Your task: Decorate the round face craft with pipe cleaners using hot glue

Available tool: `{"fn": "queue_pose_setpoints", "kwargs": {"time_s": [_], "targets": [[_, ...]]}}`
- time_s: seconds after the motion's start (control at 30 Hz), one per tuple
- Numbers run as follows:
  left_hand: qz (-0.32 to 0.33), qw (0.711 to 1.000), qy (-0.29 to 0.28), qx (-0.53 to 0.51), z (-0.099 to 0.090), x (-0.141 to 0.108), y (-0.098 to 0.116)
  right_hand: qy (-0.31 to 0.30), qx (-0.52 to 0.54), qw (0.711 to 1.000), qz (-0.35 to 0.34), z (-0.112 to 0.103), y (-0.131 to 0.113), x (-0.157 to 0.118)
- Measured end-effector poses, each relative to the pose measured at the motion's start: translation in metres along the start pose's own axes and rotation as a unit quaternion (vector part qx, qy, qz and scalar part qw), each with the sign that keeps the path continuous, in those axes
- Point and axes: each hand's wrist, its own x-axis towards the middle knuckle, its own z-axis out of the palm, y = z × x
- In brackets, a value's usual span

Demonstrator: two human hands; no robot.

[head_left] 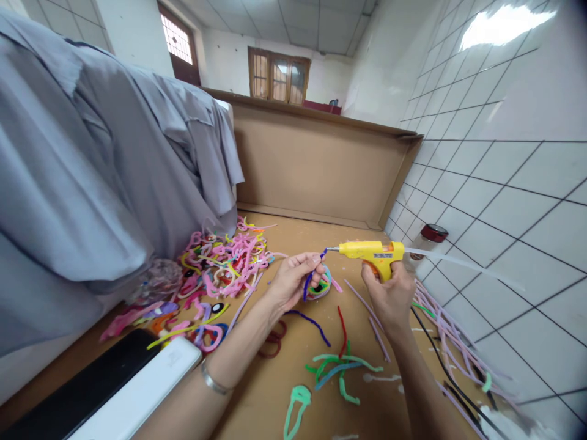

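A white tiled wall (518, 177) on your right catches bright glare (504, 27). Ahead of you, a wooden-framed window (279, 76) sits in the pale far wall (326, 76), beneath a panelled ceiling (293, 23).

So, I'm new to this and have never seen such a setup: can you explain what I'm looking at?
There is no machine here, just a person's two bare hands, seen by a camera worn on the head, looking forward and down. The left hand pinches a dark blue fuzzy strip. The right hand grips a yellow plastic glue gun, its metal nozzle at the strip's upper end; whether they touch is hard to tell. On the brown cardboard surface lie a tangled, mostly pink pile of fuzzy strips and some loose green fuzzy strips. At lower left are a flat white rectangular object and a black one.
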Motion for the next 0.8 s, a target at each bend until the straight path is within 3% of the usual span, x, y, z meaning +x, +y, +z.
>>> {"fn": "queue_pose_setpoints", "kwargs": {"time_s": [0.8], "targets": [[0.002,1.0,-0.004,0.003,-0.0004,0.0009,-0.0004,0.004,0.0,1.0,0.006,0.0002,0.0004,0.0007]]}}
